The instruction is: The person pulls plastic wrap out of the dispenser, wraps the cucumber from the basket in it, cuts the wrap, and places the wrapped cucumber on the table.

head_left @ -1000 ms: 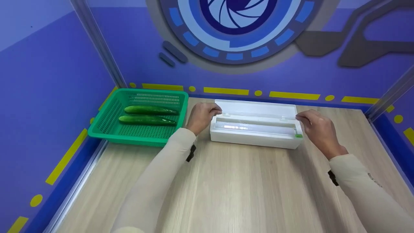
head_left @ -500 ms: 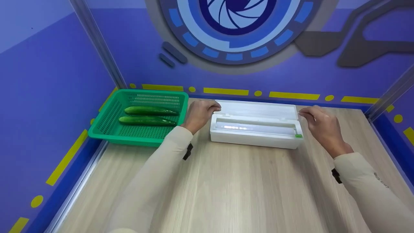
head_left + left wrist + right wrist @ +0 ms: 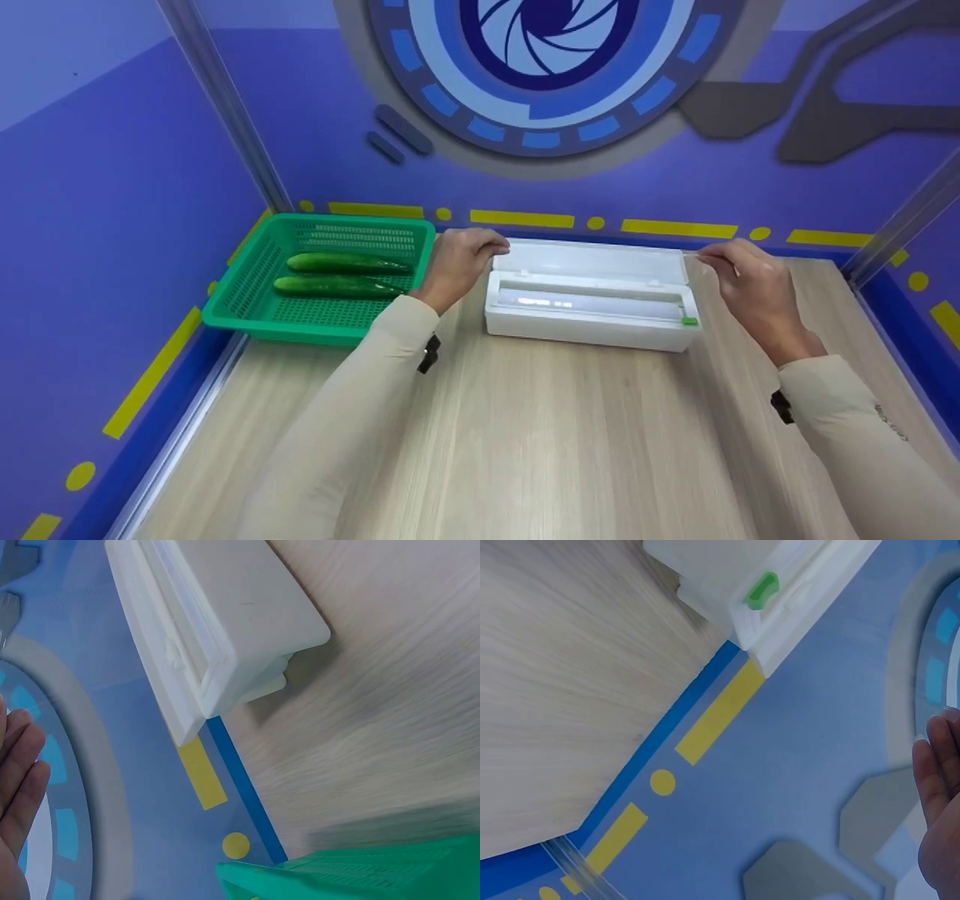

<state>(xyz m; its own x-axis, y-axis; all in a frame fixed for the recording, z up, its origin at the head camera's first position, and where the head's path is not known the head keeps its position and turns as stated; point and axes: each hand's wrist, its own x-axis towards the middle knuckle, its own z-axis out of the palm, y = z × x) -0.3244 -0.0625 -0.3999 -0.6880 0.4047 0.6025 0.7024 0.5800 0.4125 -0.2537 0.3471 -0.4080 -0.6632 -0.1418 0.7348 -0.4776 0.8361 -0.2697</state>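
A white cling film dispenser box [image 3: 585,334] stands on the table with its lid [image 3: 592,261] tipped back against the wall side. Inside lies a roll of clear film [image 3: 592,301], and a green slider [image 3: 689,321] sits at the box's right end. My left hand [image 3: 457,266] is at the lid's left corner, thumb and fingertips pinched together. Beyond the lid's right corner, my right hand [image 3: 759,292] pinches the edge of the cling film [image 3: 691,256]. The see-through sheet spans between both hands and is hard to make out. Only fingers show in the wrist views.
To the left, a green plastic basket [image 3: 315,332] holds two cucumbers [image 3: 337,286]. A patterned blue wall [image 3: 300,135] rises right behind the box. Metal corner posts [image 3: 225,105] stand at the sides. Wood-grain table [image 3: 570,435] extends in front of the box.
Both hands have risen slightly away from the box, drawing the film edge up. My right hand has shifted right and my left slightly left. Box, basket and cucumbers stay put.
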